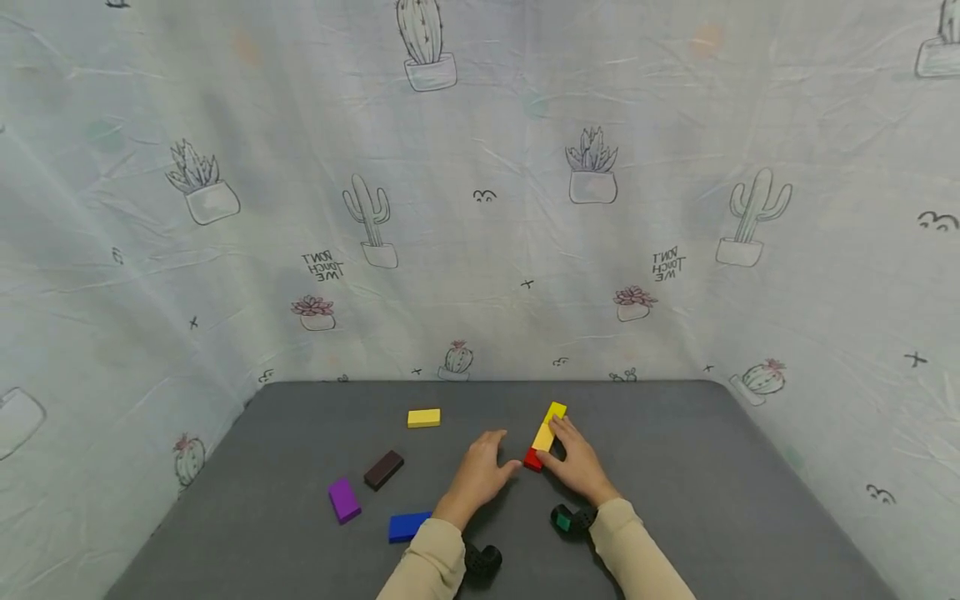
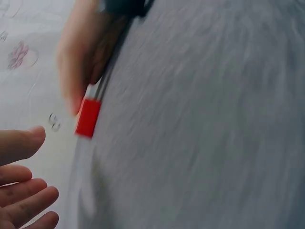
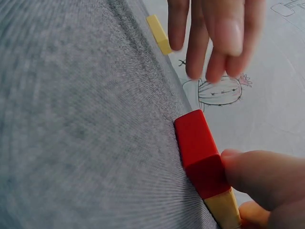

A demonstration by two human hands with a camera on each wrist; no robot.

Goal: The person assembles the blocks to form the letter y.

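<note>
A line of blocks lies on the table, a red block (image 1: 533,460) at its near end and yellow blocks (image 1: 545,436) beyond it. Along the right side of this line is my right hand (image 1: 581,467). Its thumb (image 3: 252,171) touches the red block's side in the right wrist view, and its fingers reach the yellow part in the head view. Just left of the line, apart from it, my left hand (image 1: 480,473) hovers with fingers spread and nothing held; its fingers (image 2: 28,205) also show in the left wrist view, which is blurred.
Left of the hands lie a separate yellow block (image 1: 423,418), a dark brown block (image 1: 384,470) and a purple block (image 1: 345,501). A blue block (image 1: 408,527) is partly covered by the left sleeve (image 1: 431,554). Cactus-print cloth (image 1: 480,250) hangs behind the grey table (image 1: 262,467).
</note>
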